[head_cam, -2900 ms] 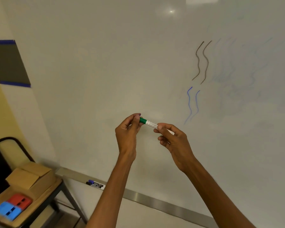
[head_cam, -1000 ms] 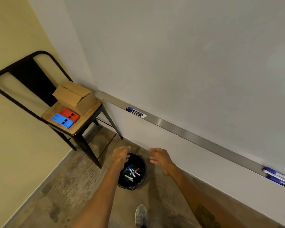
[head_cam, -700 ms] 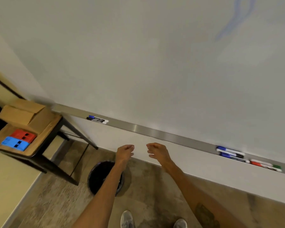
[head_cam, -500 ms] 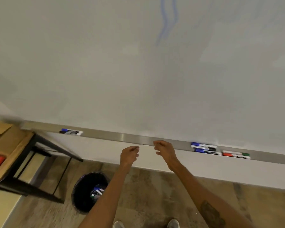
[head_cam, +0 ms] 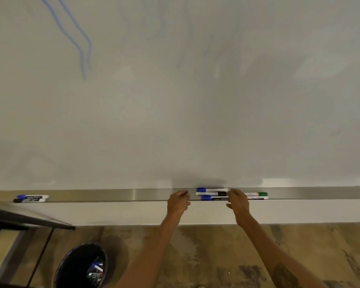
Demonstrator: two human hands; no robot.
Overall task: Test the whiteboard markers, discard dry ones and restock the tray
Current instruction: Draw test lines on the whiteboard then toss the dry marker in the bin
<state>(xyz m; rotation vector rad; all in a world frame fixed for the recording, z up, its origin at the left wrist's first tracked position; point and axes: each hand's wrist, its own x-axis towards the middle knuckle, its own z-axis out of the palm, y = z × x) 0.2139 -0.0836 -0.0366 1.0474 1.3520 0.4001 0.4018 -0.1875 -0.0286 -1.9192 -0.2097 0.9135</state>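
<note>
Just beside right grip point(head_cam: 238, 201) — markers point(head_cam: 212, 193)

Worn on the head, facing forward and down, close to the long brushed-metal tray point(head_cam: 112, 195) under the glossy white board point(head_cam: 175, 100)

Both hands were up at the metal tray point(head_cam: 112, 195) under the whiteboard point(head_cam: 175, 100), left hand point(head_cam: 178, 201) loosely curled and empty just left of the marker bunch point(head_cam: 213, 190), right hand point(head_cam: 239, 202) with fingertips right at the black marker point(head_cam: 220, 193), bin point(head_cam: 75, 260) of markers down on the floor.
</note>
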